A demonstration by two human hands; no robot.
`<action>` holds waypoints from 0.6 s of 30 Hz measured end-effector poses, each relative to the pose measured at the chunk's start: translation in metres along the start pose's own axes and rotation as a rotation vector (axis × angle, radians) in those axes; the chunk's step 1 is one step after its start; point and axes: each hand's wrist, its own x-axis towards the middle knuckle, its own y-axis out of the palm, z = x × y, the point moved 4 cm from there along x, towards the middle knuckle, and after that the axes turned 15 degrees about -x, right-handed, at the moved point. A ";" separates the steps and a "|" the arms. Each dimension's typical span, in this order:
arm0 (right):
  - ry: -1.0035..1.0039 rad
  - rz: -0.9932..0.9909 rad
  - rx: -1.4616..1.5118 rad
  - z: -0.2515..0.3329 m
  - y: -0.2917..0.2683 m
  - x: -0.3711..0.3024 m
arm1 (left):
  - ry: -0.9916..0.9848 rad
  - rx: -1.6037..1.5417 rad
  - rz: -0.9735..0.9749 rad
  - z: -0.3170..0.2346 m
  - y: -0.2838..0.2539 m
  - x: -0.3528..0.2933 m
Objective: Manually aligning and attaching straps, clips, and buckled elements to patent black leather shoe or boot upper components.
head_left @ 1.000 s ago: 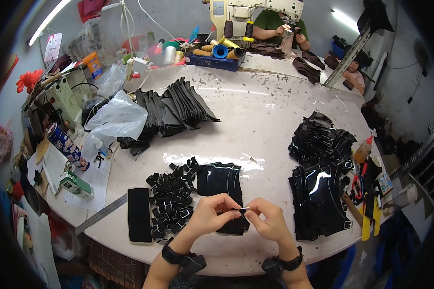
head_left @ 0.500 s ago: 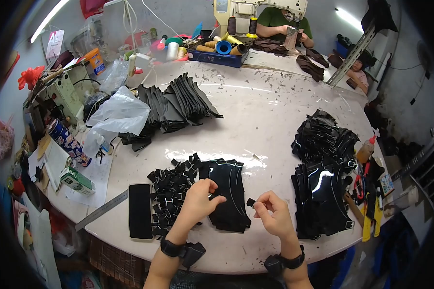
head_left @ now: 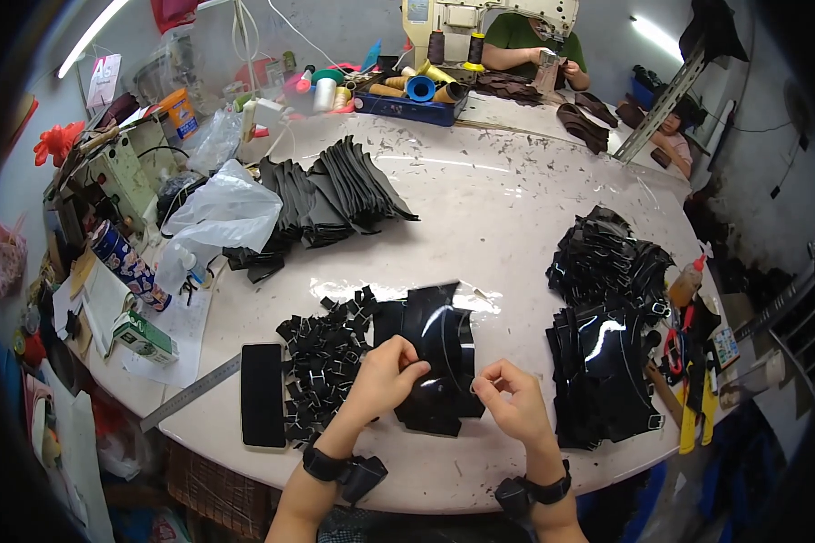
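Note:
A glossy black leather panel (head_left: 444, 348) is lifted and tilted above another black panel (head_left: 388, 321) on the table. My left hand (head_left: 389, 376) pinches its left side between thumb and fingers. At the panel's right edge, my right hand (head_left: 510, 398) is closed on a small black buckle tab, mostly hidden by the fingertips; a bit of pale metal shows there. Left of the panels lies a heap of small black tabs with metal buckles (head_left: 321, 362). A pile of black panels with buckles (head_left: 602, 376) lies to the right of my right hand.
A phone (head_left: 262, 395) and a steel ruler (head_left: 190, 394) lie left of the tabs. Farther back are stacked dark panels (head_left: 335, 195) and a plastic bag (head_left: 226, 213). Tools with yellow handles (head_left: 697, 412) sit at the right edge. Across the table a person works at a sewing machine (head_left: 489, 18).
My left hand has taken hold of the upper panel and raised it, shifting it rightward. The buckle tab in my right hand now meets the panel's right edge.

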 end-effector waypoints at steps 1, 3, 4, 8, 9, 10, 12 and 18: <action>0.001 0.000 0.000 0.000 -0.001 0.001 | -0.071 -0.094 -0.030 -0.004 -0.003 0.001; -0.097 -0.035 -0.030 0.004 -0.002 0.002 | -0.039 -0.105 -0.047 -0.003 -0.011 0.002; -0.097 -0.036 -0.030 0.003 -0.003 0.002 | -0.039 -0.105 -0.047 -0.003 -0.011 0.002; -0.127 0.113 -0.087 0.004 0.003 0.003 | -0.050 0.091 -0.011 -0.002 -0.007 0.000; -0.131 0.138 -0.094 0.005 0.004 0.002 | -0.051 0.210 0.009 -0.002 -0.004 -0.001; -0.131 0.138 -0.095 0.005 0.005 0.002 | -0.057 0.215 0.014 0.000 -0.003 -0.002; -0.087 0.132 -0.081 0.002 0.005 0.002 | -0.027 0.227 0.024 0.002 -0.001 -0.002; -0.118 0.137 -0.077 -0.001 0.010 0.003 | 0.006 -0.118 -0.106 -0.011 -0.011 0.002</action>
